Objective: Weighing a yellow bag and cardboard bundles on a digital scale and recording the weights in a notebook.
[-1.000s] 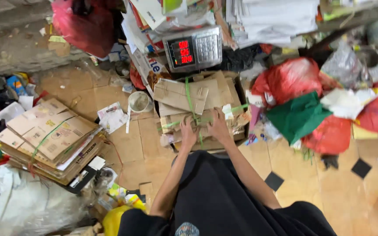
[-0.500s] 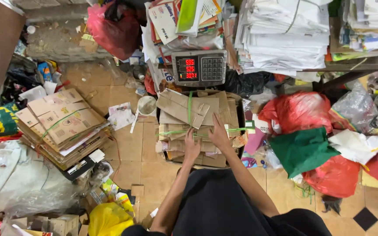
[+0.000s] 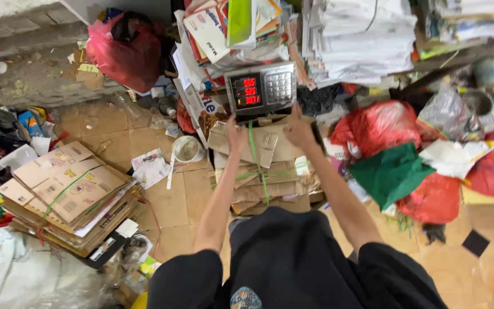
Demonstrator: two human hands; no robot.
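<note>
View from a head-worn camera looking down at a person in dark clothing, both arms stretched forward over a cluttered tiled floor. In the centre of the frame lies a bundle of flattened cardboard, tied crosswise with green string. The left hand rests on the bundle's far left edge, fingers curled over the cardboard; whether it truly grips cannot be told. The right hand presses on the far right edge, fingers spread and bent over the top sheet. Just beyond both hands, upper centre, stands a grey weighing scale with 3 rows of red lit digits and a keypad. At the left of the frame sits a second tied stack of flattened boxes. A red plastic bag sits upper left, stacks of white paper upper right. At the right, more red bags surround a folded green cloth. A small white tub stands on the floor just left of the bundle.
</note>
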